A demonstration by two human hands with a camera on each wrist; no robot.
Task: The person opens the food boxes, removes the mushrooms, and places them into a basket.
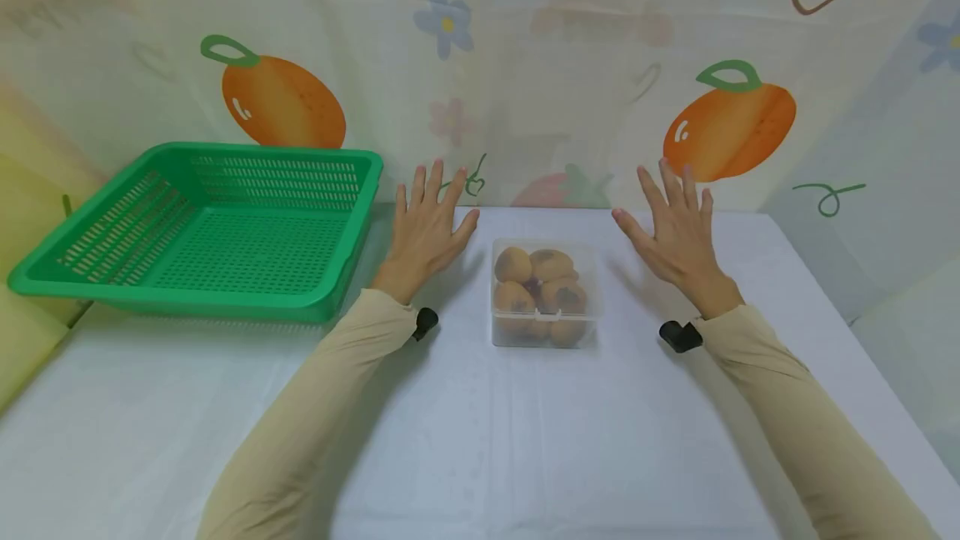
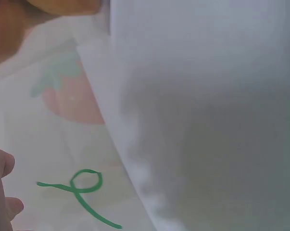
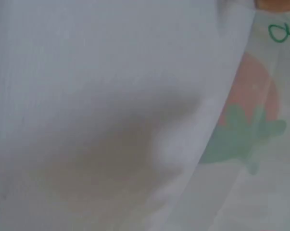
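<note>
A clear lidded plastic box (image 1: 546, 333) stands on the white table between my hands. Several brown, egg-shaped items (image 1: 513, 263) fill it, some with darker patches. To the left of the box, my left hand (image 1: 426, 227) is held with fingers straight and spread, nothing in its grasp. Opposite it, my right hand (image 1: 678, 236) is likewise spread, apart from the box on the right side. Fingertips (image 2: 1, 163) of the left hand show at the edge of the left wrist view. Mostly white cloth and the hand's shadow fill the right wrist view.
A green slotted plastic basket (image 1: 315, 301) sits at the left, beside my left forearm. White cloth (image 1: 555, 457) covers the table. Behind it hangs a printed curtain (image 1: 510, 90) with oranges, flowers and hearts. Dark wrist cameras (image 1: 681, 337) stick out from both cuffs.
</note>
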